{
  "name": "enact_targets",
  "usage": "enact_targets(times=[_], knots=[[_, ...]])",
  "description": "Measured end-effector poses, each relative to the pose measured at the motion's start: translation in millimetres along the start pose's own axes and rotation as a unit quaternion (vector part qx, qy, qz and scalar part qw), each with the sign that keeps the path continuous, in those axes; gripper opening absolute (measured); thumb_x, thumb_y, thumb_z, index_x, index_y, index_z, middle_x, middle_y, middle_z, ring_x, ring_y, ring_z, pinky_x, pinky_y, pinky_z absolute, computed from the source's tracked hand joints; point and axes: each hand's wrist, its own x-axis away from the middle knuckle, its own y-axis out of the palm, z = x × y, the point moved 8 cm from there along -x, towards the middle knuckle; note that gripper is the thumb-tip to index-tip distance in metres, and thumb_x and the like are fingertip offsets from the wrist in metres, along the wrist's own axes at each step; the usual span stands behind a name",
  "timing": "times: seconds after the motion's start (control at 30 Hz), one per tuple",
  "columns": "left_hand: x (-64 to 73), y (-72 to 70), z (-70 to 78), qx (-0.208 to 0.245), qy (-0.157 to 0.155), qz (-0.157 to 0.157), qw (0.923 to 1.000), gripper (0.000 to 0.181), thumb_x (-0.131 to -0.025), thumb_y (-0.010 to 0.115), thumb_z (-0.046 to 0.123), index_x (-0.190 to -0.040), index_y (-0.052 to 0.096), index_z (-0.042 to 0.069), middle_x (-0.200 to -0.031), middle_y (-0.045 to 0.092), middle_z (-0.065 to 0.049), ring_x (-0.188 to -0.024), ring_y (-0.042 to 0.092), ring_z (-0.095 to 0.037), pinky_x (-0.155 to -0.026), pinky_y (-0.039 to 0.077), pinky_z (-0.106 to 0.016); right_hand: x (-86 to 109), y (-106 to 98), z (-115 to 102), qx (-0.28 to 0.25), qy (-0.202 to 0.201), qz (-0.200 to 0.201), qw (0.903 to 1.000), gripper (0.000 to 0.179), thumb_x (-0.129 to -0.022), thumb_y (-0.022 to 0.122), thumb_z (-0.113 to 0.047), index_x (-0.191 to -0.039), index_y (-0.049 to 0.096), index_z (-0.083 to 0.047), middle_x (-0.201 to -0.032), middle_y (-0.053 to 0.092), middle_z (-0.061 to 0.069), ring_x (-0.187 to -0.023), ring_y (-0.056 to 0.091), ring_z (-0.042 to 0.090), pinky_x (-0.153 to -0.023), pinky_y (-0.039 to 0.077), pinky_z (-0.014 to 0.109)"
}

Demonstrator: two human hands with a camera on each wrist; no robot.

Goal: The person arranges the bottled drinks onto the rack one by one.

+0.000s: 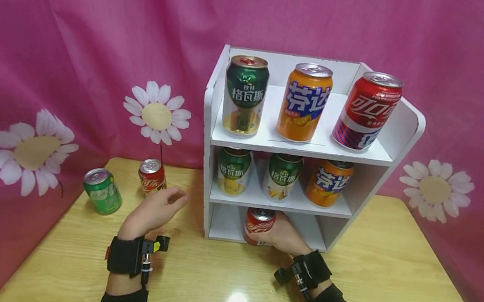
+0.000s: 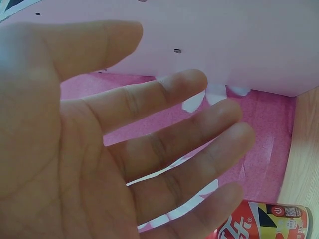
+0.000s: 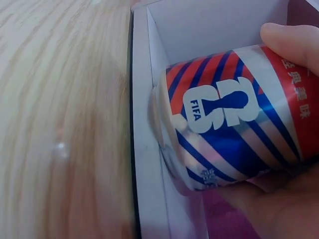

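My right hand (image 1: 283,233) grips a red cola can (image 1: 258,226) at the bottom level of the white shelf (image 1: 210,177). In the right wrist view the can's blue-striped lower part (image 3: 224,119) is close to the shelf's front edge, fingers and thumb around its upper part; I cannot tell whether its base touches the board. My left hand (image 1: 155,213) is held over the table left of the shelf, palm bare and fingers spread loosely in the left wrist view. Nearest to it stands a red-and-yellow can (image 1: 152,177), partly hidden behind the hand.
A green can (image 1: 103,191) stands at the table's left. The top shelf bears a green-gold can (image 1: 245,95), an orange can (image 1: 305,102) and a red can (image 1: 367,110). Two green cans (image 1: 233,171) and an orange can (image 1: 330,183) fill the middle. A pink curtain (image 1: 105,21) hangs behind.
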Motion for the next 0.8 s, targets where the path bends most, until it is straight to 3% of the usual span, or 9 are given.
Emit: enact_targets(times=[0.4,0.63,0.8], knots=[[-2.2,2.5,1.1,0.001,0.002,0.001,1.0,0.031,-0.098,0.05,0.034,-0.115,0.062,0.01,-0.107,0.064,-0.006,-0.091,0.056,-0.02,-0.079,0.046,-0.041,-15.1,12.2,2.9,0.056,0.024,0.026,0.9978,0.055,-0.07,0.084,-0.027,-0.115,0.059,-0.009,-0.1,0.064,0.0,-0.09,0.061,0.015,-0.082,0.048,0.035],[-1.8,5.0,0.4,0.002,-0.001,-0.002,1.0,0.03,-0.099,0.051,0.031,-0.115,0.062,0.01,-0.107,0.064,-0.007,-0.09,0.055,-0.02,-0.08,0.046,-0.041,-23.3,21.6,2.4,0.027,0.027,0.034,0.9987,0.069,-0.07,0.085,-0.022,-0.128,0.049,-0.013,-0.112,0.059,0.0,-0.101,0.057,0.017,-0.09,0.044,0.039],[-1.8,4.0,0.3,-0.003,-0.003,-0.002,1.0,0.032,-0.098,0.05,0.036,-0.114,0.062,0.011,-0.106,0.063,-0.005,-0.091,0.055,-0.02,-0.08,0.046,-0.041,-28.2,25.5,1.2,0.004,0.024,0.052,0.9984,0.066,-0.069,0.084,-0.017,-0.126,0.051,-0.011,-0.111,0.06,0.0,-0.101,0.057,0.018,-0.09,0.044,0.04]])
